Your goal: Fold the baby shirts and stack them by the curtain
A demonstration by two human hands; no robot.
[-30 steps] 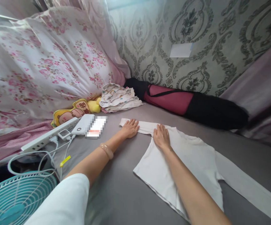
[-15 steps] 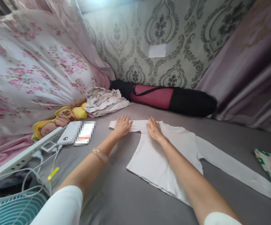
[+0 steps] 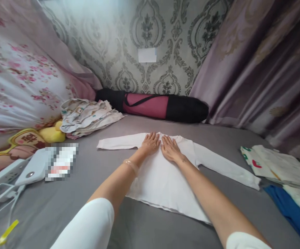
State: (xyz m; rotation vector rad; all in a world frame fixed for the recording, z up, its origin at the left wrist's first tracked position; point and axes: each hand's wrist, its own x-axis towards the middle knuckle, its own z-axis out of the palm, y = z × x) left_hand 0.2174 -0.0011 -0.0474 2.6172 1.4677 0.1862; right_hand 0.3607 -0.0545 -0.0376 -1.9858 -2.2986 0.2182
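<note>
A white long-sleeved shirt (image 3: pixel 165 186) lies spread flat on the grey bed sheet (image 3: pixel 87 193), its sleeves stretched out to the left and right. My left hand (image 3: pixel 150 143) rests flat on its upper left part, close to the shoulder, fingers extended. Beside it, my right hand (image 3: pixel 171 148) presses flat on the chest just below the collar, fingers also extended. Neither hand grips the cloth. Part of the shirt's front is hidden under my hands and forearms.
Folded clothes (image 3: pixel 282 166) and a blue garment (image 3: pixel 290 211) lie at the right. Along the wall stretches a black and maroon long bag (image 3: pixel 147 105). At the left are crumpled patterned cloths (image 3: pixel 87 116), a yellow plush toy (image 3: pixel 52 133), a white power bank (image 3: pixel 37 166) and a power strip (image 3: pixel 7 176).
My left hand has moved from the left sleeve inward to the shoulder, next to my right hand. The view has turned to the right, bringing more folded clothes into sight.
</note>
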